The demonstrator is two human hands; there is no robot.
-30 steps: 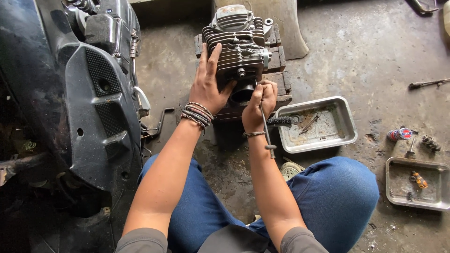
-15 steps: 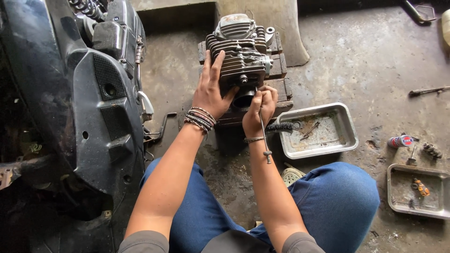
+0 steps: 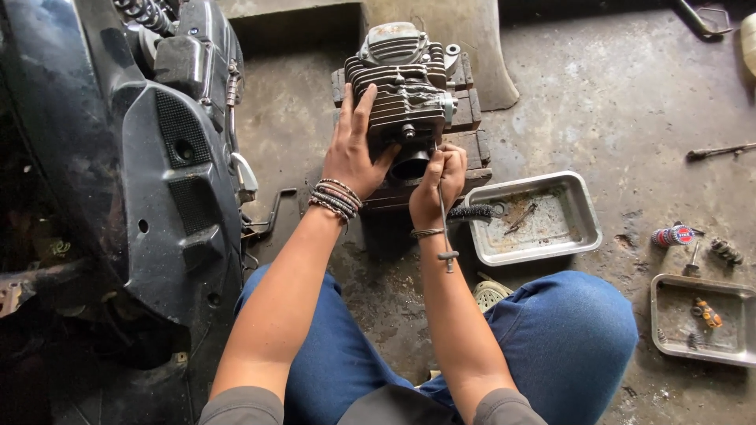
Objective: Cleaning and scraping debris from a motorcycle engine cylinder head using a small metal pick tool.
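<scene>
The engine (image 3: 402,86), a finned grey block, sits on wooden blocks (image 3: 472,118) at 12 o'clock from the person's knees. The left hand (image 3: 352,153) lies flat against the engine's left flank, fingers spread and pointing to 12 o'clock, wrist banded with bracelets, forearm running back to 7 o'clock. The right hand (image 3: 437,185) is curled in a fist just below the engine's round port, clenching a thin T-handled tool (image 3: 446,236) whose shaft hangs down to 6 o'clock along the wrist. A metal tray (image 3: 579,208) lies at 3 o'clock from that hand, a scooter (image 3: 150,173) at 9 o'clock.
</scene>
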